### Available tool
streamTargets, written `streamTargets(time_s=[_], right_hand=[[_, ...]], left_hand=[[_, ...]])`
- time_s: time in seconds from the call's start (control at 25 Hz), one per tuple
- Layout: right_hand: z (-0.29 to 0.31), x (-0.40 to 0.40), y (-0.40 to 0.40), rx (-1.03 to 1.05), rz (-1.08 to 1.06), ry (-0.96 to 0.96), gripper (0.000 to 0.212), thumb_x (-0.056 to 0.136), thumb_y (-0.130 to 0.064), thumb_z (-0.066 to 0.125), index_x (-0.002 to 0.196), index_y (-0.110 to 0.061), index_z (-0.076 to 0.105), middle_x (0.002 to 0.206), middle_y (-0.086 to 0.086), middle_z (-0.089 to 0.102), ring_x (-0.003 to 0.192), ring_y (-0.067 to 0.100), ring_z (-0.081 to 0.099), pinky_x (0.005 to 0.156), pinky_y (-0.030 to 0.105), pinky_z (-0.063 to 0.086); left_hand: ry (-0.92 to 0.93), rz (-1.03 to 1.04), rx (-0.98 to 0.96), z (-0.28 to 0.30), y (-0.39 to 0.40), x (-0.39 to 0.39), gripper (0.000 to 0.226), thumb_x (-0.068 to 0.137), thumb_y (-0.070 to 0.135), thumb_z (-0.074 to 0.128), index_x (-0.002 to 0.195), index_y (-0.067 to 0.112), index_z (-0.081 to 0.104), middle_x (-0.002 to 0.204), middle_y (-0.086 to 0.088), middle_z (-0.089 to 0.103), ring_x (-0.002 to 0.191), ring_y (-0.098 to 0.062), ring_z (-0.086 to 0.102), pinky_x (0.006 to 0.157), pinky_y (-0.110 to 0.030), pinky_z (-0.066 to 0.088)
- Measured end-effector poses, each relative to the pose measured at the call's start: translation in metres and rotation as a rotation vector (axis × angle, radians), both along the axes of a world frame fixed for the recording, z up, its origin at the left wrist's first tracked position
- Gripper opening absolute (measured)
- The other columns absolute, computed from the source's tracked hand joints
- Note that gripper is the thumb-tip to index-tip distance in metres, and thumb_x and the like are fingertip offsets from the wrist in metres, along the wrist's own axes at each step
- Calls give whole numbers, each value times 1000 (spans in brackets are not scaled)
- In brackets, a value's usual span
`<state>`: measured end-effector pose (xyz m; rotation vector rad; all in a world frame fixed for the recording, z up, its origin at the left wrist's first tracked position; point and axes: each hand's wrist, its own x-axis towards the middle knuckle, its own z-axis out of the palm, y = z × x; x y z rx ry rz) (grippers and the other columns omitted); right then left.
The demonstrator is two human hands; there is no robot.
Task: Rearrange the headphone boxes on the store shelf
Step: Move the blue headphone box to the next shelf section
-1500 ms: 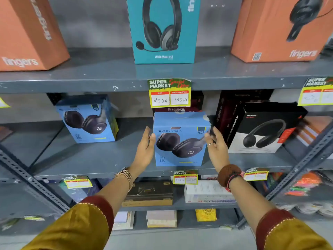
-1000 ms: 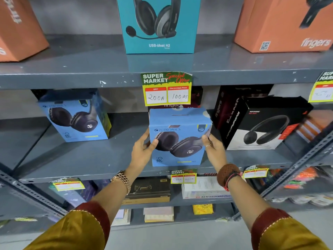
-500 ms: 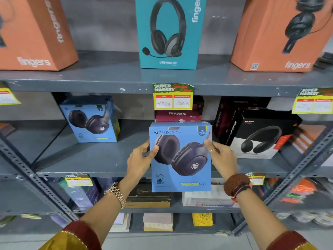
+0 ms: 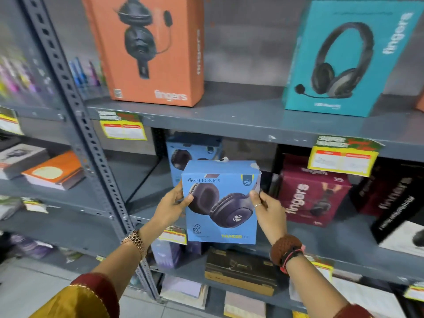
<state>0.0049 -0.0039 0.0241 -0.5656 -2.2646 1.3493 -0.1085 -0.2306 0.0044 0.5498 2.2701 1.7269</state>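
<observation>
Blue headphone box [image 4: 220,203] upright in front of the middle shelf [image 4: 332,239], left hand [image 4: 171,208] and right hand [image 4: 269,213] raised with forearms angled inward, fingers [image 4: 253,195] clamped on its side edges, thumbs across the front, second blue box [image 4: 183,154] behind.

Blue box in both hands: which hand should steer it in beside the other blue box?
Probably left. The left hand grips the blue box on the side nearest the matching blue box; the right hand is farther away.

Both hands (left hand [image 4: 171,206], right hand [image 4: 270,212]) clasping blue headphone box [image 4: 221,203], upright
</observation>
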Motion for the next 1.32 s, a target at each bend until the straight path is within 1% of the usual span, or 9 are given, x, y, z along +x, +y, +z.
streamTargets(time_s=[0.2, 0.32, 0.48, 0.68, 0.8, 0.88, 0.96, 1.08, 1.32], right_hand=[[-21, -70, -62, -76, 16, 27, 18, 91, -39, 50, 85, -26, 60, 64, -14, 54, 63, 3, 47, 60, 16, 37], [-25, -96, -81, -90, -26, 12, 19, 92, -35, 49, 73, -33, 46, 62, -14, 45, 62, 2, 40, 58, 13, 33], [-28, -112, -94, -74, -72, 1, 39, 93, -29, 49, 61, -38, 29, 57, -16, 30, 56, 2, 33, 55, 11, 28], [-37, -121, -92, -32, -120, 28, 40, 93, -23, 49, 60, -38, 32, 54, -16, 32, 54, 3, 35, 56, 11, 29], [-42, -117, -89, -46, -80, 15, 19, 93, -29, 48, 75, -29, 55, 63, -15, 46, 58, 2, 41, 60, 16, 37], [-46, -112, -86, -58, -32, -13, 39, 90, -45, 48, 108, -14, 63, 85, -3, 62, 74, 5, 53, 69, 9, 43], [-48, -102, -77, -78, -47, -30, 49, 89, -43, 51, 127, -12, 54, 117, 7, 63, 104, 17, 58, 92, 21, 44], [-47, -76, -57, -108, -78, -14, 40, 91, -21, 54, 129, -12, 51, 130, 11, 56, 120, 20, 52, 102, 29, 40], [-51, -3, 25, -107, -160, 18, 32, 90, -15, 54, 122, -10, 58, 121, 12, 62, 112, 24, 57, 101, 36, 43]], left_hand=[[-7, 21, -34, -15, -53, -79, 34, 97, 11, 46, 128, 24, 48, 106, -10, 66, 102, -35, 64, 78, -56, 56], [-7, 5, -3, -16, -62, -107, 36, 96, 5, 46, 130, 17, 47, 101, -2, 66, 94, -17, 67, 78, -44, 59], [-28, -25, 33, -21, -65, -128, 39, 95, 3, 47, 121, 32, 50, 95, 21, 72, 107, -26, 62, 88, -50, 54], [-27, -29, 66, -25, -67, -135, 40, 91, 15, 54, 114, 48, 53, 102, 17, 72, 110, -26, 62, 93, -51, 52], [-5, -34, 66, -33, -70, -137, 42, 86, 27, 59, 120, 50, 52, 100, 28, 71, 110, -18, 64, 92, -50, 53], [37, 12, 66, -35, -69, -130, 50, 89, 14, 60, 135, 29, 46, 103, 30, 70, 107, -4, 64, 97, -46, 51], [80, 113, 107, -27, -65, -113, 53, 89, 4, 59, 138, 16, 44, 120, 13, 66, 109, 3, 59, 102, -37, 49], [172, 338, 280, -15, -62, -84, 42, 89, 2, 58, 130, 9, 52, 128, -6, 61, 106, 8, 60, 97, -19, 49], [196, 434, 370, -8, -18, -5, 27, 90, 8, 58, 117, 9, 61, 119, -6, 67, 102, 2, 65, 94, -22, 51]])
